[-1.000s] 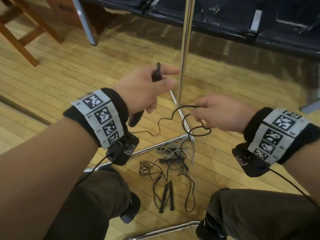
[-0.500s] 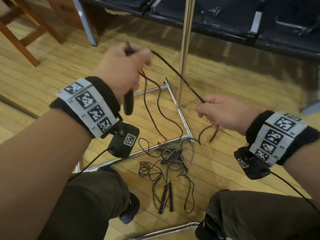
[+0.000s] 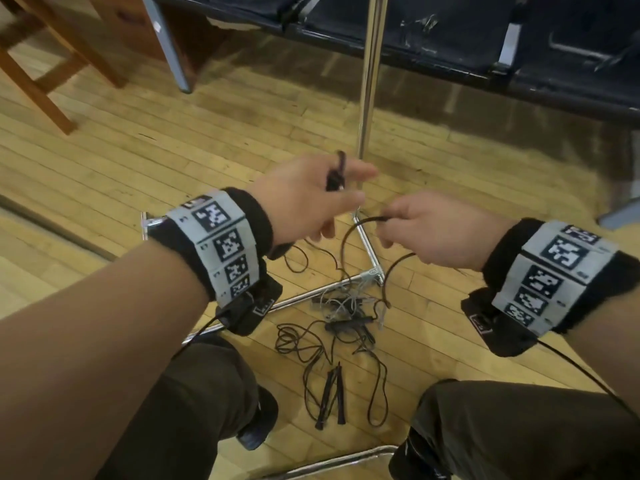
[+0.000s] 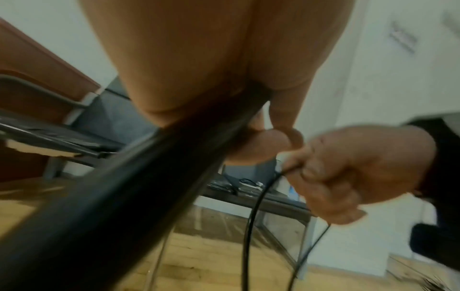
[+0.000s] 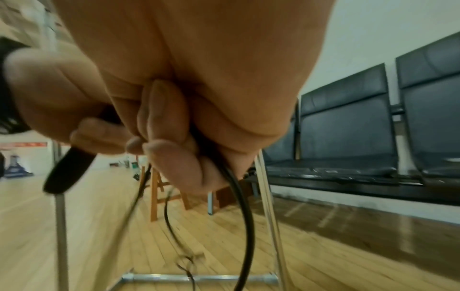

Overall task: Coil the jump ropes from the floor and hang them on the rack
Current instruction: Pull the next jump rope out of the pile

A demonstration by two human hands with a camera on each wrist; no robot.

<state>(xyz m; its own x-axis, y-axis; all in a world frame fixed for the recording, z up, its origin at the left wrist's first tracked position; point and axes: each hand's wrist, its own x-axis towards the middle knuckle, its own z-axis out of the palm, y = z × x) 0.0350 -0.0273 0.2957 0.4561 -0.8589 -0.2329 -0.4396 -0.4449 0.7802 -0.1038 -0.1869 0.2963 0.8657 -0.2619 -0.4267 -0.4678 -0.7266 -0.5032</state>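
The left hand (image 3: pixel 304 199) grips the black handle (image 3: pixel 335 174) of a jump rope, raised above the wooden floor (image 3: pixel 173 150), while the right hand (image 3: pixel 436 230) pinches the thin black cord (image 3: pixel 346 244) a short way along, its fingers curled round a loop. The two hands meet close together just in front of the chrome pole (image 3: pixel 369 74) of the rack, the handle apparently serving as the anchor around which the cord is being gathered, turn by turn. From the right hand the cord sags down in a curve toward the rack's metal base (image 3: pixel 311 296), where its loose end hangs near a tangle of other ropes (image 3: pixel 346 306). A second black rope with its pair of handles (image 3: pixel 330 393) lies uncoiled on the floor between the person's knees, waiting its turn. Nothing can be seen hanging on the rack within these views. Dark seats (image 3: pixel 485 36) line the wall behind.
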